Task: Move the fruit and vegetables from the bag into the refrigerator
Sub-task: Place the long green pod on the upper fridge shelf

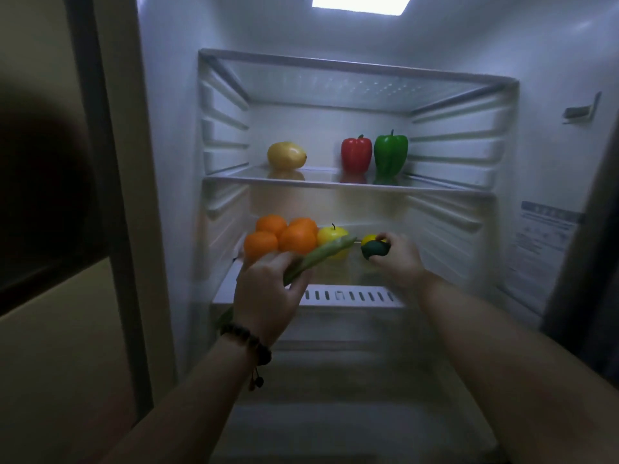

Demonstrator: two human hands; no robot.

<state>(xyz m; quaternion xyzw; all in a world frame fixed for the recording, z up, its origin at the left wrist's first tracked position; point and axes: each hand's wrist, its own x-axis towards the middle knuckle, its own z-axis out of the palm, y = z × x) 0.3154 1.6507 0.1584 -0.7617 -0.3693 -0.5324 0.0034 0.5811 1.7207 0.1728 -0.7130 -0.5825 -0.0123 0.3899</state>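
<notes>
Open refrigerator — left hand grips a long green vegetable; at its 3 o'clock, right hand clasps a dark green fruit.

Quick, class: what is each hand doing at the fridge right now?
Left hand: grips a long green vegetable.
Right hand: holds a small dark green fruit.

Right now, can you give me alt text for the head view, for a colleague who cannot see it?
Both hands reach into an open refrigerator: the left hand holds a long green vegetable, the right hand grips a dark green fruit at the lower shelf beside four oranges and a yellow apple. Above sit a lemon, red pepper and green pepper.
</notes>
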